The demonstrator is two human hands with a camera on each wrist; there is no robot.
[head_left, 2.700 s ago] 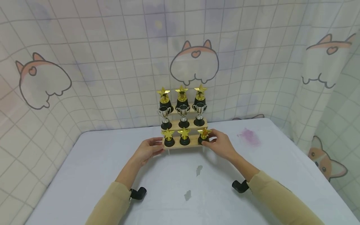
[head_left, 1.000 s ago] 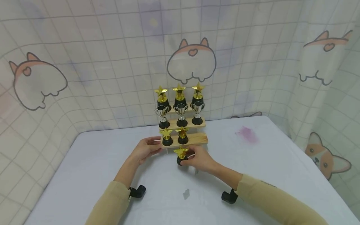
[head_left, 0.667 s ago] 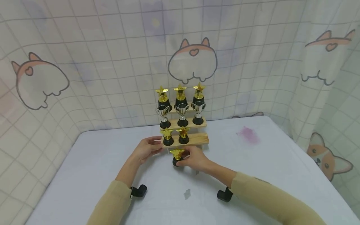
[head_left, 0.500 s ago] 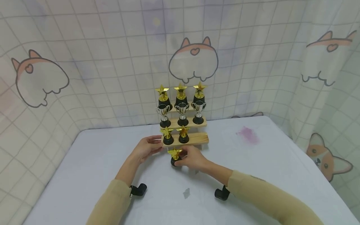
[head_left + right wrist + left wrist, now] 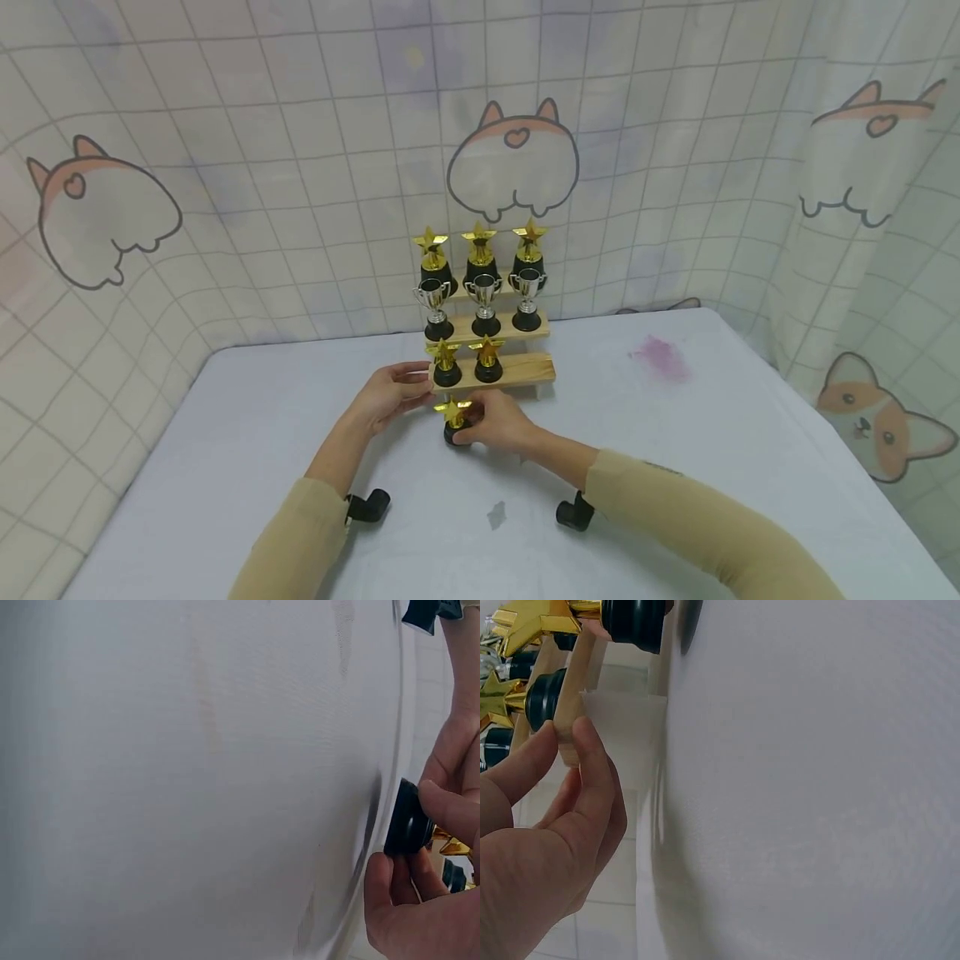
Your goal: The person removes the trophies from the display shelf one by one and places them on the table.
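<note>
- Clock directions here take the held trophy as the dial's centre, in the head view, with 12 straight ahead.
- A small gold star trophy [image 5: 452, 418] with a black base is upright, in front of the lowest shelf; its base appears lifted just above the white table [image 5: 637, 433].
- Right hand [image 5: 501, 421], at 3 o'clock: thumb and fingers grip this trophy by its base.
- Left hand [image 5: 390, 398], at 10 o'clock: thumb and fingers pinch the left end of the lowest shelf [image 5: 527, 368].
- That shelf belongs to a three-tier wooden stand [image 5: 491, 327], at 1 o'clock. Two matching star trophies [image 5: 488, 362] stand on it, at its left end and middle.
- The middle tier carries three silver cups [image 5: 486, 300] on black bases; the top tier, three larger gold star trophies [image 5: 480, 250].
- Behind, from 10 round to 2 o'clock, hangs a pale gridded cloth [image 5: 300, 208] printed with cartoon dogs.
- A pink stain [image 5: 662, 358] marks the table between 2 and 3 o'clock; a grey patch [image 5: 497, 515] lies at 5.
</note>
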